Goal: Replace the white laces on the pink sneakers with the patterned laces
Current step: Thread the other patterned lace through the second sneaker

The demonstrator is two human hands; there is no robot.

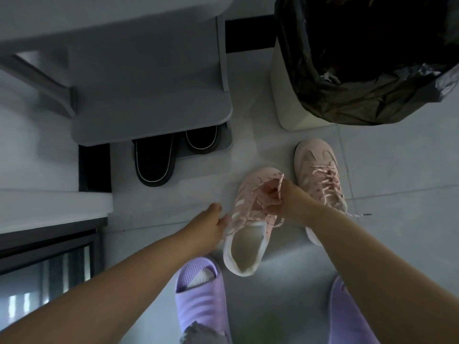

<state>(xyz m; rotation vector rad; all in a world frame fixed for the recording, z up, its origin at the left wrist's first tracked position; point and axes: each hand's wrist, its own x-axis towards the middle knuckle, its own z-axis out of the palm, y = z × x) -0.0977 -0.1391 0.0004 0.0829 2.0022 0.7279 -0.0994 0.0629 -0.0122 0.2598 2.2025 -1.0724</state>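
— Floor (pixel 397 232) first: grey tile, and everything sits on it. What is the biggest thing there?

— A grey shoe rack (pixel 149 95) at the upper left, and a bin (pixel 285 95) lined with a black bag at the upper right. A pair of black slippers (pixel 154 160) pokes out from under the rack. No surface is involved.

— And the sneakers?

— Both are on the tiles between rack and bin, side by side. The far sneaker (pixel 320 170) lies to the right and looks fully threaded with a speckled pink lace through its eyelets. The near sneaker (pixel 246 244) lies in front of the person's purple slides (pixel 198 294), with its mouth open towards the camera.

— Hands?

— The right hand (pixel 280 197) is closed in a pinch on the patterned lace (pixel 279 181) and lifts it above the tongue. The left hand (pixel 211 223) touches the near sneaker's outer side to steady it; I cannot tell whether its fingers curl round the edge.

— How far along, then?

— Late, I judge. No white lace shows on either sneaker. The near one carries the patterned lace through most eyelets, so what seems left is the top of that sneaker and the tying. A loose lace end (pixel 362 214) trails on the floor past the right forearm; I cannot tell which sneaker it belongs to.
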